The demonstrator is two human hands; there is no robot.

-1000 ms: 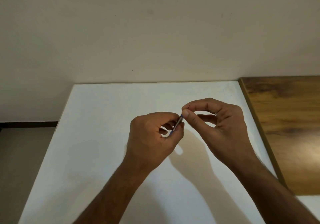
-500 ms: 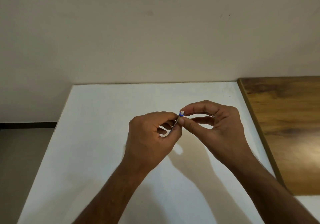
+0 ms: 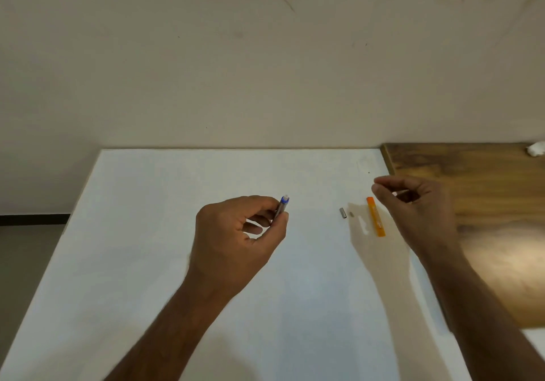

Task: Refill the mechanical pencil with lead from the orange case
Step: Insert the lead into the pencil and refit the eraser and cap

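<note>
White table (image 3: 177,233): L hand (image 3: 236,242) pinches pencil (image 3: 281,207) upright, R hand (image 3: 413,203) curled, contents unclear, near orange case (image 3: 375,217); seat cap (image 3: 342,213) straight.

A white worktop (image 3: 177,262) butts against a scuffed beige wall (image 3: 265,56) at twelve o'clock, a dark wooden surface (image 3: 486,248) adjoins it at three o'clock, with something white and crumpled (image 3: 535,148) at its far corner.

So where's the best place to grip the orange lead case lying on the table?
Pinch the orange lead case across its narrow width at mid-length, coming from above. It lies flat on the white table, long axis running away from the person, long edges exposed; the right hand hovers nearest.
</note>
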